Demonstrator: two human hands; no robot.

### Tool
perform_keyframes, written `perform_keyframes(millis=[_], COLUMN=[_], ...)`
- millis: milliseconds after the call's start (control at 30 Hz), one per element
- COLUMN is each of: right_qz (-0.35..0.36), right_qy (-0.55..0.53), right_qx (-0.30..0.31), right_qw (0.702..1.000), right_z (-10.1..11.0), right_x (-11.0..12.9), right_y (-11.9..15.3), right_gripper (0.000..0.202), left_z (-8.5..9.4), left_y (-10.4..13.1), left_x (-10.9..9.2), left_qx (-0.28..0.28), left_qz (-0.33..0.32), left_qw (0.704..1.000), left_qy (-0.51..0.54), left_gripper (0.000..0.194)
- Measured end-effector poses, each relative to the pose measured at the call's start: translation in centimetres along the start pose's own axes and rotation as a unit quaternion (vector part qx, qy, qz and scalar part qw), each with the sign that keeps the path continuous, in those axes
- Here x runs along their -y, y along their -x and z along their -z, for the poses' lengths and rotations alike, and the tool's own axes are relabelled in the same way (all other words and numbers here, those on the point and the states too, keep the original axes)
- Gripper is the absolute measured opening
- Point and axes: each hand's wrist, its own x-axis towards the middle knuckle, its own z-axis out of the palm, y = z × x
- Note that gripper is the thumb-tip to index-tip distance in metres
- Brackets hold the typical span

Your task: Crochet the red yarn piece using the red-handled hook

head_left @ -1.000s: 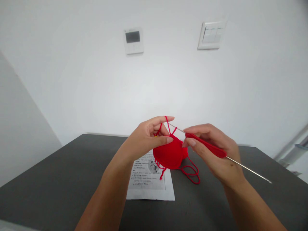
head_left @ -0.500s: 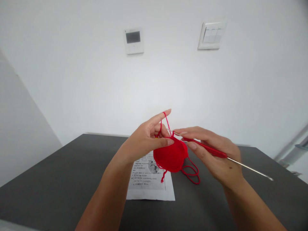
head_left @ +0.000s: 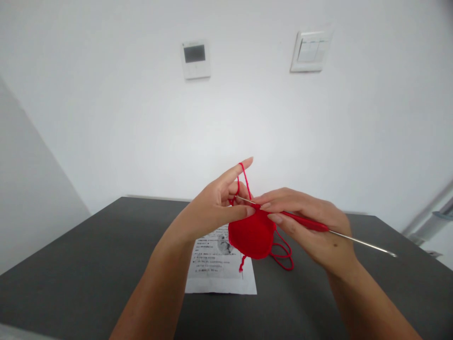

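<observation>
A round red crochet piece hangs from my left hand, its top edge pinched under the thumb. Red yarn loops over my raised left index finger and runs down to the piece. My right hand grips a crochet hook with a red handle and metal shafts at both ends. The hook's left tip lies at the top edge of the piece, reaching behind the yarn near my left fingers. Its other end points down to the right. A short yarn tail dangles below the piece.
Under my hands a printed sheet lies on the dark table. A loose loop of red yarn trails right of the piece. On the white wall are a small panel with a screen and a light switch.
The hook has slid left, so more of its tip shows past the piece's top edge. My right fingers have come closer to the left hand, and the piece has tilted and dropped slightly.
</observation>
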Motion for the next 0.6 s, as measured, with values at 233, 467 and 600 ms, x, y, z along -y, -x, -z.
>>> perform_keyframes(millis=[233, 467, 600], right_qz=[-0.119, -0.158, -0.186], right_qy=[-0.121, -0.284, -0.330], right_qx=[-0.016, 0.049, 0.061], right_qw=[0.985, 0.944, 0.923], right_z=[0.0, -0.7, -0.9], right_x=[-0.6, -1.1, -1.1], right_y=[0.3, 0.3, 0.4], right_gripper=[0.009, 0.010, 0.011], left_z=[-0.1, -1.2, -1.1], left_y=[-0.6, -0.7, -0.9], left_x=[0.6, 0.4, 0.8], left_qx=[-0.091, -0.133, -0.162], left_qz=[-0.041, -0.054, -0.075], left_qw=[0.995, 0.990, 0.984], left_qy=[-0.019, -0.013, -0.024], left_gripper=[0.052, 0.043, 0.040])
